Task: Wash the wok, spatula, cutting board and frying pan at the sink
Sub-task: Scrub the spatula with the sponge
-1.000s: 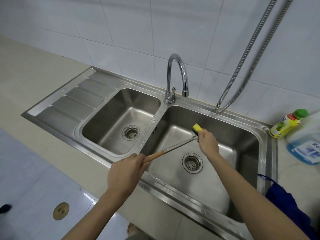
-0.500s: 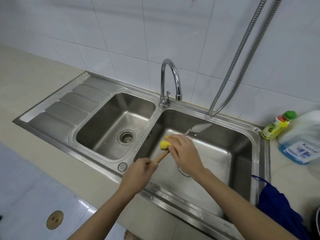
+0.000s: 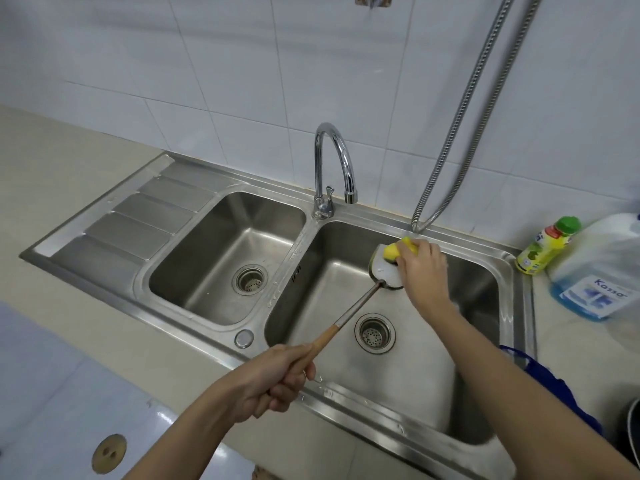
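Spatula point(image 3: 349, 311) diagonal, blade up-right over sink point(image 3: 450, 403), L hand point(image 3: 273, 379) fingers gripping handle, R hand point(image 3: 424, 268) fingers pinching sponge point(image 3: 393, 251)

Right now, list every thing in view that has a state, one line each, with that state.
spatula: held over the right basin, blade soapy
sponge: pressed on the spatula blade
left hand: grips the wooden handle
right hand: holds the sponge
faucet: no water running
left basin: nothing in it
right basin: nothing resting in it
yellow bottle: upright, green cap on
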### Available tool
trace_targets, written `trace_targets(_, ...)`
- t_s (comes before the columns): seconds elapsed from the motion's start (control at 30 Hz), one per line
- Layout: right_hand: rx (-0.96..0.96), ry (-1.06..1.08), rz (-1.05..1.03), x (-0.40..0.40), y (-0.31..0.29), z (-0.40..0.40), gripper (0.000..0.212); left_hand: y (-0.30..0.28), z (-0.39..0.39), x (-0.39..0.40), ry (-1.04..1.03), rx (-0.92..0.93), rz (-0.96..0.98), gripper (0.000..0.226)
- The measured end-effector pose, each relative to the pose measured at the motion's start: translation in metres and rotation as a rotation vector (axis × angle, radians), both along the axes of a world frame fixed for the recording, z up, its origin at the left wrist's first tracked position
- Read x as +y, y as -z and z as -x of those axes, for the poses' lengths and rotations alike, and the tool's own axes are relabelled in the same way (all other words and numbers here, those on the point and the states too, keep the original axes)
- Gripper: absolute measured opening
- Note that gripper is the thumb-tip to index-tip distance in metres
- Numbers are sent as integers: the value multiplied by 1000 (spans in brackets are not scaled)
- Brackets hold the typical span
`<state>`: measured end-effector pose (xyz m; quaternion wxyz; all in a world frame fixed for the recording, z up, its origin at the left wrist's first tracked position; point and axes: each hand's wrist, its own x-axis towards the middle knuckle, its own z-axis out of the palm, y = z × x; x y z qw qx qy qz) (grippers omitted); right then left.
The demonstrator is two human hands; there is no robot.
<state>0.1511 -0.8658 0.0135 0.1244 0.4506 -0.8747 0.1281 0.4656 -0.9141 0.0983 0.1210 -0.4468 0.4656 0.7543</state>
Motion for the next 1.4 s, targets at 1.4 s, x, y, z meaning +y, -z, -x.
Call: trace_targets(1.4,-473,254,-392,-24,-67,-11,37,-1,-31,3,191,-254,1643,26)
